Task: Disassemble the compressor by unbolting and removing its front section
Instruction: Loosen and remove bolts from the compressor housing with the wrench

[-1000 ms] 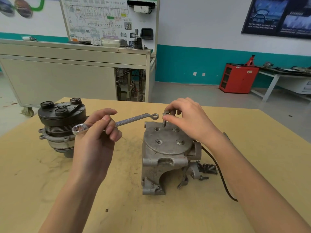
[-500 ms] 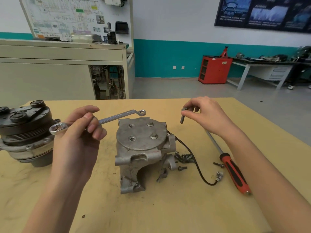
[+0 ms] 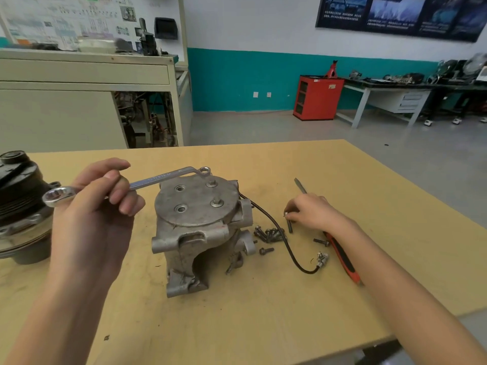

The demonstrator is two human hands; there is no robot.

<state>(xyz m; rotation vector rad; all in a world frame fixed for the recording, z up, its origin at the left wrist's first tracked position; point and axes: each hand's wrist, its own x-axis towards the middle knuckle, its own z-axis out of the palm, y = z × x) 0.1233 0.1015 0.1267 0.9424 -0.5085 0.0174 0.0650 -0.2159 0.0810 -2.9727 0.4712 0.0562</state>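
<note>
The grey compressor body (image 3: 200,233) stands upright at the middle of the table, round end plate facing up. Two bolts (image 3: 216,202) sit in the plate and two holes (image 3: 180,208) are open. My left hand (image 3: 97,206) grips a ring wrench (image 3: 147,181) raised left of the compressor, its far ring just above the plate's back edge. My right hand (image 3: 311,210) pinches a long bolt (image 3: 289,225) with its tip down at the table, beside a pile of loose bolts (image 3: 268,234).
A black pulley and clutch unit (image 3: 21,204) sits at the table's left edge. A red-handled screwdriver (image 3: 340,248) lies under my right wrist. A black wire with a connector (image 3: 290,248) trails right of the compressor. The table's right edge (image 3: 421,206) is near.
My right hand carried the pulled bolt from the compressor's top out to the right and down to the table by the bolt pile. My left hand kept the wrench raised.
</note>
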